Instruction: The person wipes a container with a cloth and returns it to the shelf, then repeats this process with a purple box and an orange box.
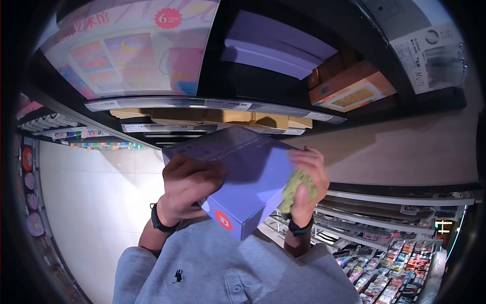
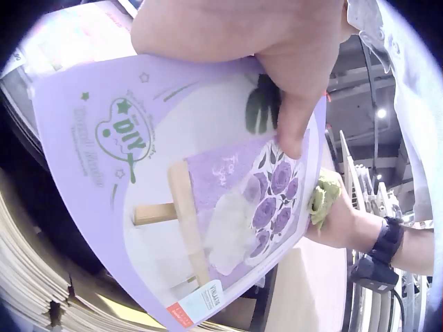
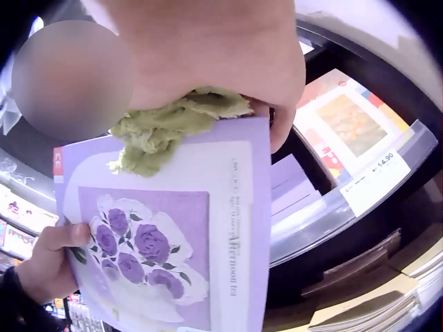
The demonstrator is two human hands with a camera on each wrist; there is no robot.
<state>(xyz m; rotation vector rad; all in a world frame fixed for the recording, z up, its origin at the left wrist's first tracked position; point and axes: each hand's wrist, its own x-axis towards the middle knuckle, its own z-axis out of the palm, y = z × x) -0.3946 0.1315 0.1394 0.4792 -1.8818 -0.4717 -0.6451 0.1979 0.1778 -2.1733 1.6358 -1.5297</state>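
Observation:
A purple craft-kit box (image 1: 253,177) is held up in front of the grey shirt, tilted. Its front, with purple roses painted on a canvas (image 3: 145,256), shows in both wrist views. My left hand (image 1: 190,187) grips one side of the box, its thumb (image 2: 294,128) lying over the printed face. On the opposite side, my right hand (image 1: 315,169) holds a crumpled green fluffy cloth (image 1: 298,190) against the box edge. In the right wrist view the cloth overlaps the top of the printed face, and the fingers curl past the box's corner.
Ahead is a dark shelf with a price rail (image 1: 217,105), more purple boxes (image 1: 278,45), an orange box (image 1: 354,88) and a large pastel box (image 1: 126,50). Tan flat packs (image 1: 228,117) lie on the shelf below. Racks of small goods (image 1: 390,268) stand at the right.

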